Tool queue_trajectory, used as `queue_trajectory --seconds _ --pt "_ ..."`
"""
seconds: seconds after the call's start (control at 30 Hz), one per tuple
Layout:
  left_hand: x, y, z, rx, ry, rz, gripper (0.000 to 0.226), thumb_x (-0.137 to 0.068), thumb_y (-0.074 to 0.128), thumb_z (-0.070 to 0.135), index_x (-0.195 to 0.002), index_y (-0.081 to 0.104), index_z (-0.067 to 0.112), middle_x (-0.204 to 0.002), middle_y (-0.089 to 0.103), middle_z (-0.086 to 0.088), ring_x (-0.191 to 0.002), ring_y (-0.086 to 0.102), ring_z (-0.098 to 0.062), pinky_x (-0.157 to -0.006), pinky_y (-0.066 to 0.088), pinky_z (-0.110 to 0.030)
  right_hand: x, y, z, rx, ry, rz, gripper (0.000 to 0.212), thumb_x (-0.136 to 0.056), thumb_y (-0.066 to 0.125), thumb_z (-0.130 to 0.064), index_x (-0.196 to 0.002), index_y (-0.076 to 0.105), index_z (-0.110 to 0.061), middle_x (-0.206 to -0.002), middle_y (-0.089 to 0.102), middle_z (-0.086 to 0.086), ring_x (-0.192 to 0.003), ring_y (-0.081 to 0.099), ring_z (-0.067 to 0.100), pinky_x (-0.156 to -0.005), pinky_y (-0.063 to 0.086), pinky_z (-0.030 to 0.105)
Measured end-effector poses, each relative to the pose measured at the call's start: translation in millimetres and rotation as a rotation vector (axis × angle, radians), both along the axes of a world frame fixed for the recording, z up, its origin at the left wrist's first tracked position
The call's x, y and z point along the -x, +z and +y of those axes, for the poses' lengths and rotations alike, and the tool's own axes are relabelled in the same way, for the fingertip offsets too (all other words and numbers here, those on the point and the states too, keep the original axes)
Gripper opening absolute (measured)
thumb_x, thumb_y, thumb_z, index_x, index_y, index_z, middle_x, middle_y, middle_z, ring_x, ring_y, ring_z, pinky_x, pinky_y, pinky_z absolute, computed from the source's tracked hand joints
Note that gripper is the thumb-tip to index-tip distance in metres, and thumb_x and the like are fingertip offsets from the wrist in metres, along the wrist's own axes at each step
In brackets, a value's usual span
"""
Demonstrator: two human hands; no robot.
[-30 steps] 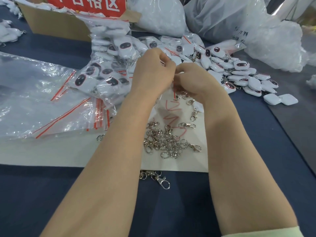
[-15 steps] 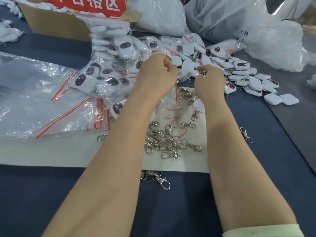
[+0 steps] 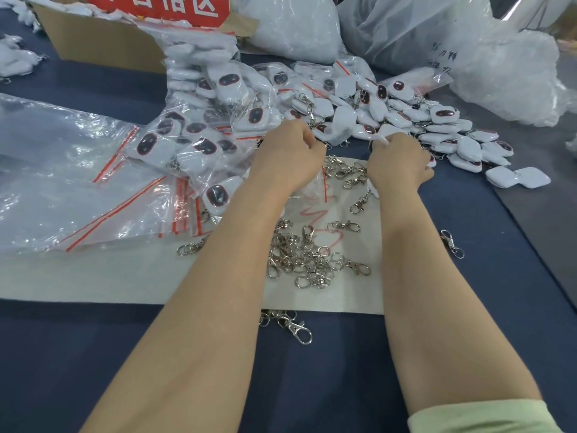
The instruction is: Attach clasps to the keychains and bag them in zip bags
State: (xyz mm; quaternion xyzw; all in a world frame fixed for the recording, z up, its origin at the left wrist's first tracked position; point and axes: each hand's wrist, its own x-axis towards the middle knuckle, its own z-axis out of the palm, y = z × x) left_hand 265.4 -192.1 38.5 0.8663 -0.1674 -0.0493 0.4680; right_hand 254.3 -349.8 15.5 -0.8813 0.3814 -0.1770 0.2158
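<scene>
My left hand (image 3: 287, 154) and my right hand (image 3: 399, 160) are held apart over the far edge of the white sheet (image 3: 125, 276), fingers curled. Between them they pinch the two ends of a small clear zip bag (image 3: 340, 126) with a white keychain inside. A heap of silver clasps (image 3: 306, 254) lies on the sheet between my forearms. Loose white keychains (image 3: 437, 129) with dark oval faces are piled beyond my right hand. Bagged keychains (image 3: 203, 132) are heaped to the left of my left hand.
Empty red-striped zip bags (image 3: 62, 182) spread out at the left. A cardboard box (image 3: 103, 42) and big plastic sacks (image 3: 406, 26) stand at the back. Single clasps lie on the blue cloth at the right (image 3: 452, 243) and near the sheet's front edge (image 3: 296, 329).
Both hands have moved away from me toward the keychain pile. They were close together before; now they are spread apart, the right hand having slid to the right.
</scene>
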Motion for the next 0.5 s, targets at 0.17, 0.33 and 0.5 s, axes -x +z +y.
queue_trajectory --seconds 0.17,0.33,0.5 --pt "-0.5 0.7 0.3 -0.02 -0.001 -0.009 0.012 -0.091 0.048 0.02 -0.099 0.057 0.018 -0.088 0.065 -0.003 -0.086 0.066 -0.022 -0.082 0.055 -0.044 -5.9 20.4 14.4 -0.481 0.078 -0.715 0.014 -0.102 0.04 -0.021 -0.095 0.047 -0.012 -0.084 0.051 -0.007 -0.075 0.051 0.009 -0.069 0.042 0.023" --pt "-0.1 1.0 0.9 -0.029 0.0 -0.016 0.015 -0.091 0.048 0.021 -0.102 0.058 0.017 -0.092 0.066 -0.004 -0.088 0.066 -0.022 -0.083 0.054 -0.042 -11.3 23.5 30.2 -1.494 0.153 -0.977 0.006 -0.093 0.057 0.0 -0.087 0.058 0.002 -0.09 0.059 0.016 -0.069 0.059 0.022 -0.055 0.055 0.023" --pt "0.8 1.8 0.7 -0.019 0.005 -0.003 0.015 -0.09 0.048 0.02 -0.101 0.057 0.017 -0.097 0.066 -0.006 -0.093 0.065 -0.024 -0.085 0.053 -0.042 -12.1 9.0 30.3 -1.444 0.278 -0.844 0.008 -0.093 0.055 0.003 -0.086 0.059 0.001 -0.078 0.061 0.012 -0.069 0.06 0.018 -0.057 0.054 0.021"
